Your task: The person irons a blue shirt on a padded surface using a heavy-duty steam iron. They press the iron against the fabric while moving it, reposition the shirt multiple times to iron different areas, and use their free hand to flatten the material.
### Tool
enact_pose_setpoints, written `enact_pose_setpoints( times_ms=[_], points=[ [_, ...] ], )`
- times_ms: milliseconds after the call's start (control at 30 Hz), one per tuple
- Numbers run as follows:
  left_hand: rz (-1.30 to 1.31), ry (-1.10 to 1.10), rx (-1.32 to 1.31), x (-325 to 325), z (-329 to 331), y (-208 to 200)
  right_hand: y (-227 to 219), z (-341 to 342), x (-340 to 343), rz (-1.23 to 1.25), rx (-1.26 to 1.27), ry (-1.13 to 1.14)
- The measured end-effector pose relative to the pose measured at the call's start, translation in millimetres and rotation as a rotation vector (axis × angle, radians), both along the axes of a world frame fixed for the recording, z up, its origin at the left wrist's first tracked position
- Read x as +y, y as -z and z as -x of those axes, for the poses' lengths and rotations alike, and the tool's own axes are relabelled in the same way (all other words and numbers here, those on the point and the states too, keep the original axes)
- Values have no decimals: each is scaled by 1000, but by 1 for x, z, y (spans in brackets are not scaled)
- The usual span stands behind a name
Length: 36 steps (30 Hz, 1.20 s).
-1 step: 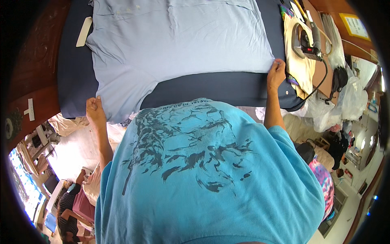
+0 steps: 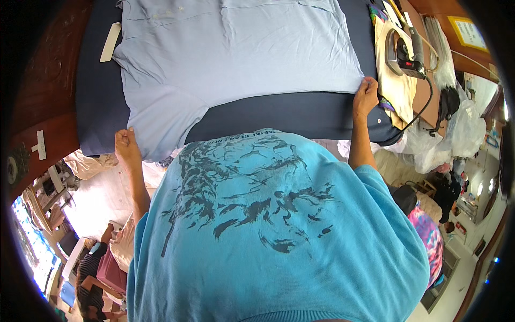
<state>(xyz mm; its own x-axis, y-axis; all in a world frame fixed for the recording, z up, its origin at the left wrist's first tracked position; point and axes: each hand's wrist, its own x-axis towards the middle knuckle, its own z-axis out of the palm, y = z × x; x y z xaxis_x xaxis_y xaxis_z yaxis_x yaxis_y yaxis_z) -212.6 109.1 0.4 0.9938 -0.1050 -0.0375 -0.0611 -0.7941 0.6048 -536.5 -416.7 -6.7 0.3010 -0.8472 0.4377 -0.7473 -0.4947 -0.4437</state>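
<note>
We've got both hands on a pale blue garment [image 2: 236,53] spread over the dark navy pad [image 2: 279,115] of the table. Our left hand [image 2: 127,146] is closed into a grip on the garment's near-left corner, where the cloth hangs off the pad's front edge. Our right hand [image 2: 366,95] has its fingers pinched together on the near-right corner, just beside the pad's right end. So both grips are clamped on fabric, w/ the cloth held between them.

Progress, as far as we can judge: the main body of the garment already lies flat and mostly smooth across the pad, only faint creases showing toward the far edge. What looks left is the near edge; it runs at a slant, w/ a wide band of bare navy pad showing between it and us on the right side, and the left corner drooping off the front. The iron [image 2: 403,53] sits on its cream cloth [image 2: 399,86] at the right, well apart from the garment and untouched (its cord trails down toward the table edge).

A white strip [image 2: 111,42] lies on the pad near the garment's far-left corner. Our turquoise printed shirt [image 2: 268,231] fills the lower part of the view, and other people sit in the background, lower left & right.
</note>
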Motion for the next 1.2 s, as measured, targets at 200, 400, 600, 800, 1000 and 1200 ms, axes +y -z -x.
enact_pose_setpoints(
  times_ms=[200,400,600,800,1000,1200],
  points=[
    [39,59,-107,8,11,12,5,21,7,65,236,16],
    [48,90,32,7,23,-14,-1,61,42,-24,355,185],
    [102,-47,-91,-26,16,-24,-20,24,27,93,270,129],
    [40,333,-345,-107,-49,-13,-44,-126,-49,-232,63,-144],
    [-320,-55,-344,-132,-71,9,-16,-163,-88,-79,358,-135],
    [-424,-17,-362,-123,-64,19,-17,-154,-113,27,385,-112]
  ],
)
